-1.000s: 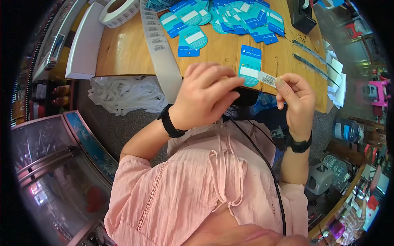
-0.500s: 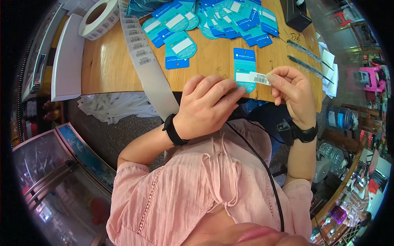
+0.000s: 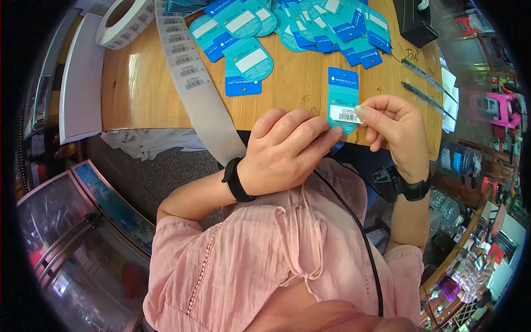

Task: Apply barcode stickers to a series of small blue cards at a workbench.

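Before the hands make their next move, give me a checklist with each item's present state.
1. Blue tag lying on the table: ok.
2. Left hand with a fingertip at the tag's lower left edge: ok.
3. Right hand pinching the barcode label by its right end: ok.
4. Label positioned over the tag's white box: ok.
5. Label fully stuck down: cannot tell.

Head-worn fisheye view, looking down, near the hands (image 3: pixel 290 148) and wooden table (image 3: pixel 138 83)
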Demonstrator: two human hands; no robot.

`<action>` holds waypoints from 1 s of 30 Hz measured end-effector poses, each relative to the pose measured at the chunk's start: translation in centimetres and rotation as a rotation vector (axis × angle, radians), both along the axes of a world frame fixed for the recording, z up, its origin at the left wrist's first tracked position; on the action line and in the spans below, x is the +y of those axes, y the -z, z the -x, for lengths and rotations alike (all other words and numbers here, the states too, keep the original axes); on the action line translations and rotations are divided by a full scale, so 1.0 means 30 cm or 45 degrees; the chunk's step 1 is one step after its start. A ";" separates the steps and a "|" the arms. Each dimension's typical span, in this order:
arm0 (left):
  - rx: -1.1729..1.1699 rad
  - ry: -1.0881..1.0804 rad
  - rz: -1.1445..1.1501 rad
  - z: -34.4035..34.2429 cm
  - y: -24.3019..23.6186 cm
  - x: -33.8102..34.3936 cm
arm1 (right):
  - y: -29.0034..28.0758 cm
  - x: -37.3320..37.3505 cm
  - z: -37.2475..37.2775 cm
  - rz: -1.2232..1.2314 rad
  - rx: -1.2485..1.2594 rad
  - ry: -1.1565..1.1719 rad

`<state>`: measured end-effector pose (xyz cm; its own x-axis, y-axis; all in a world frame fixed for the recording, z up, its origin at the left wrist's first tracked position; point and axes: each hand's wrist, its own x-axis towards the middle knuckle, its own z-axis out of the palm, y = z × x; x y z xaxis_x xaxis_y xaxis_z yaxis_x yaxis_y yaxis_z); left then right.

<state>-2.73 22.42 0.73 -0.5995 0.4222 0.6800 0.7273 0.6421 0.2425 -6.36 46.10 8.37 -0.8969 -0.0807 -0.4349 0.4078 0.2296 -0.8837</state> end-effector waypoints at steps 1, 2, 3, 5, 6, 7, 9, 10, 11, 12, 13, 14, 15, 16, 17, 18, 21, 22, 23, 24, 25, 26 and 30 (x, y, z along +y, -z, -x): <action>-0.005 0.002 0.000 0.001 0.001 0.000 | 0.002 0.000 0.001 0.000 -0.005 0.002; -0.001 0.003 -0.001 0.003 0.002 0.001 | 0.004 0.001 0.002 0.005 -0.006 0.002; 0.003 0.005 -0.002 0.004 0.004 0.001 | 0.005 0.001 0.002 0.011 -0.006 0.003; 0.005 0.012 -0.004 0.006 0.007 0.000 | 0.004 -0.001 0.003 0.006 -0.011 0.004; 0.011 0.016 -0.006 0.007 0.009 0.000 | 0.003 -0.003 0.004 0.000 -0.012 0.002; 0.009 0.019 -0.006 0.007 0.010 0.000 | 0.001 -0.004 0.004 0.001 -0.015 0.005; 0.015 0.020 -0.008 0.007 0.011 0.001 | -0.001 -0.008 0.004 -0.025 -0.029 0.008; 0.014 0.021 -0.008 0.007 0.010 0.000 | 0.000 -0.009 0.003 -0.025 -0.029 0.009; 0.014 0.023 -0.006 0.007 0.009 -0.001 | 0.001 -0.009 0.003 -0.025 -0.024 0.006; 0.014 0.024 -0.004 0.007 0.008 -0.002 | 0.001 -0.010 0.003 -0.026 -0.019 0.003; 0.015 0.024 -0.005 0.008 0.010 -0.002 | 0.001 -0.011 0.003 -0.027 -0.018 0.004; 0.023 0.029 -0.020 0.010 0.012 0.000 | 0.000 -0.012 0.002 -0.027 -0.017 0.005; 0.031 0.034 -0.036 0.011 0.014 0.001 | -0.001 -0.014 0.002 -0.028 -0.016 0.006; 0.031 0.033 -0.036 0.011 0.014 0.000 | -0.003 -0.016 0.000 -0.029 -0.016 0.005; 0.026 0.036 -0.039 0.011 0.013 0.000 | -0.005 -0.020 -0.002 -0.030 -0.006 0.018; 0.021 0.039 -0.041 0.011 0.013 -0.001 | -0.007 -0.023 -0.003 -0.031 0.004 0.030; -0.004 0.026 -0.012 0.003 0.008 -0.003 | -0.008 -0.025 -0.003 -0.041 0.006 0.025; -0.003 0.027 -0.013 0.003 0.008 -0.003 | -0.009 -0.026 -0.003 -0.042 0.006 0.026; -0.004 0.028 -0.010 0.004 0.007 -0.004 | -0.009 -0.027 -0.003 -0.048 0.009 0.028; -0.005 0.029 -0.007 0.004 0.007 -0.005 | -0.008 -0.028 -0.003 -0.053 0.012 0.029; -0.003 0.030 -0.007 0.004 0.006 -0.005 | -0.006 -0.027 -0.003 -0.053 0.013 0.029; -0.006 0.031 -0.001 0.004 0.006 -0.006 | -0.002 -0.025 -0.003 -0.059 0.014 0.024; 0.007 0.048 -0.028 0.009 0.008 -0.005 | 0.001 -0.028 -0.003 -0.086 0.023 0.023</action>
<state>-3.00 22.27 0.49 -0.5796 0.4293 0.6927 0.7521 0.6091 0.2518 -6.27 45.28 8.34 -0.9058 -0.0351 -0.4222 0.3964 0.2816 -0.8738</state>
